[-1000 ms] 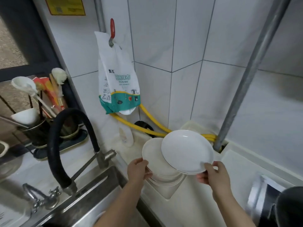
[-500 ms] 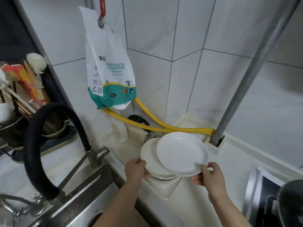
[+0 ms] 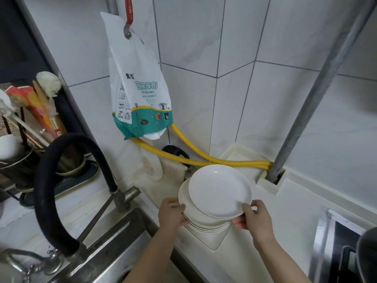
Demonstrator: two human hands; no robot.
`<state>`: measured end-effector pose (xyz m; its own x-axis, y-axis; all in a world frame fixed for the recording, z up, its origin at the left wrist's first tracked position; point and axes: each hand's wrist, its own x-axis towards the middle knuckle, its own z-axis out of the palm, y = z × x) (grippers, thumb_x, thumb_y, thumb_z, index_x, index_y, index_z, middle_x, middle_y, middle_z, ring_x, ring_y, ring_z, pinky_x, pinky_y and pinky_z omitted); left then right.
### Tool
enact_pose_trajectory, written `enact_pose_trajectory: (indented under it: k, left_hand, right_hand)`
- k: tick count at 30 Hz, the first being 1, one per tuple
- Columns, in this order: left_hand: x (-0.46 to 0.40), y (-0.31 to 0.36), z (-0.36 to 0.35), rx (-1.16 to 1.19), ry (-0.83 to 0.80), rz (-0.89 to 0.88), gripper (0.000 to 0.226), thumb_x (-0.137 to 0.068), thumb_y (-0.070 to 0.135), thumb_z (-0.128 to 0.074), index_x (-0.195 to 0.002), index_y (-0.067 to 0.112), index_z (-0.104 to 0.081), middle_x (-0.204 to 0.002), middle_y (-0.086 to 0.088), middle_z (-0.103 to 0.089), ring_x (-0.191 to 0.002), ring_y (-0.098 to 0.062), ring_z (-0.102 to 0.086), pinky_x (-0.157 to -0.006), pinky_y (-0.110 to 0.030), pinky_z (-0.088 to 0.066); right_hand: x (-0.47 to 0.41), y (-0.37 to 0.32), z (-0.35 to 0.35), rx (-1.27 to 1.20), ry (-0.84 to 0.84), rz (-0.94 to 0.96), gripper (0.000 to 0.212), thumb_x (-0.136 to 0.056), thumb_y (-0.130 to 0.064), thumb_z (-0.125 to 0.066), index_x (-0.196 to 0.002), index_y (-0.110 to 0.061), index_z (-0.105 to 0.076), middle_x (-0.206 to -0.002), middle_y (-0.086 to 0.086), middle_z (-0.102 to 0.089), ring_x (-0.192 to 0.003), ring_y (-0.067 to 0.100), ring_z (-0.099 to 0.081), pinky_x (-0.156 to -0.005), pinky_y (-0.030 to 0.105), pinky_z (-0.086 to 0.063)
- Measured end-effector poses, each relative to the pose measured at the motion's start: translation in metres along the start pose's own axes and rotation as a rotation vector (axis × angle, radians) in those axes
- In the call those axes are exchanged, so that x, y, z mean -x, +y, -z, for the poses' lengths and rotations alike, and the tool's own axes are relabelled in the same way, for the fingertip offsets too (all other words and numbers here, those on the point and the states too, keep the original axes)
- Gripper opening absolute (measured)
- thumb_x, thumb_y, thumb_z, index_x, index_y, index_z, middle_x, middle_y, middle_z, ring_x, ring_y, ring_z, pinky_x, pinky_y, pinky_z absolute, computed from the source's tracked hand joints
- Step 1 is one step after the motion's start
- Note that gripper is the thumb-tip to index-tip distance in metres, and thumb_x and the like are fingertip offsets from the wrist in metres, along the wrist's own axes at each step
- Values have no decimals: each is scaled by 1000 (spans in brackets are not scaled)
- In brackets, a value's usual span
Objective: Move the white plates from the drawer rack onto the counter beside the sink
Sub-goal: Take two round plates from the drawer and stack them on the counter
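A stack of several white plates (image 3: 206, 225) sits on the pale counter (image 3: 289, 213) right of the sink (image 3: 114, 244). My left hand (image 3: 171, 213) grips the stack's left edge. One more white plate (image 3: 219, 190) lies tilted over the stack, shifted to the right. My right hand (image 3: 254, 217) holds this top plate by its near right rim, thumb on top and fingers beneath. The drawer rack is out of view.
A black curved faucet hose (image 3: 61, 180) arches over the sink. Yellow gas hoses (image 3: 204, 158) run behind the plates to a grey pipe (image 3: 318, 94). A kitchen-rag bag (image 3: 138, 92) hangs on the wall. Utensil holders (image 3: 24, 152) stand at left; a stove (image 3: 346, 248) lies at right.
Both hands have lowered the plates slightly onto the counter. The top plate has settled closer over the stack. The camera view shifted a little.
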<state>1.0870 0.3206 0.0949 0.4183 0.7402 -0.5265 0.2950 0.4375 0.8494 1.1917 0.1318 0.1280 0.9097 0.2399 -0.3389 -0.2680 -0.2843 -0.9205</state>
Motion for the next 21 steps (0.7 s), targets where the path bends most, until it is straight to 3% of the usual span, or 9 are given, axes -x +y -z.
enact_pose_trajectory:
  k: [6,8,9,11,13,15,17,19,21]
  left_hand:
    - [7,-4,-1,11,74,-51,16,-90,14,-61,-106,17,-58,-104,-6,-59,-90,-24,-59,-78,-42,-59]
    - [11,-2,0,-13,137,-150,8,-94,26,-53,-95,24,-61,-93,3,-62,-88,-20,-59,-87,-45,-55]
    - [12,0,1,-25,139,-200,15,-94,30,-51,-84,27,-62,-85,8,-62,-85,-18,-58,-88,-45,-54]
    - [15,3,1,-60,77,-251,24,-93,34,-52,-73,27,-64,-72,8,-62,-75,-15,-57,-82,-40,-53]
    - [18,6,0,-142,12,-275,15,-91,31,-57,-80,26,-67,-69,5,-64,-70,-15,-60,-76,-36,-55]
    - [19,9,-1,-209,16,-298,9,-90,25,-60,-83,27,-65,-70,4,-66,-67,-15,-63,-72,-31,-59]
    - [18,10,-1,-264,56,-318,17,-90,21,-59,-75,29,-63,-69,5,-66,-67,-16,-65,-73,-30,-59]
    - [20,10,0,-282,73,-328,26,-90,20,-58,-68,33,-60,-69,4,-67,-69,-18,-66,-75,-33,-60]
    - [22,9,0,-269,85,-329,33,-90,17,-59,-64,37,-57,-68,5,-66,-68,-18,-66,-75,-36,-60]
  right_hand:
    - [-3,1,-10,26,-12,13,11,-89,-14,-51,-84,-8,-43,-48,11,-67,-45,30,-67,-66,44,-57]
    - [-3,1,-12,34,-25,22,11,-90,-13,-51,-86,-6,-44,-46,9,-66,-42,27,-66,-61,41,-57]
    - [-3,2,-13,42,-31,28,11,-90,-13,-51,-87,-4,-44,-45,8,-66,-41,26,-65,-59,38,-56]
    - [-3,2,-15,51,-42,34,12,-91,-13,-51,-89,-2,-45,-43,8,-65,-40,26,-63,-59,38,-55]
    - [-2,3,-17,60,-46,42,13,-91,-13,-50,-88,-1,-45,-42,7,-64,-39,26,-61,-60,38,-55]
    - [-2,4,-18,105,-43,68,14,-91,-14,-49,-87,-1,-45,-42,7,-64,-39,24,-59,-57,36,-53]
    - [-4,2,-20,199,-45,117,12,-92,-15,-46,-86,-5,-46,-44,7,-65,-39,22,-59,-53,32,-51]
    - [-9,-1,-23,336,-35,172,12,-94,-17,-43,-85,-9,-46,-50,10,-66,-47,24,-61,-59,34,-51]
    - [-13,-2,-24,483,-7,195,16,-95,-22,-40,-89,-9,-48,-69,15,-68,-68,31,-64,-62,36,-49]
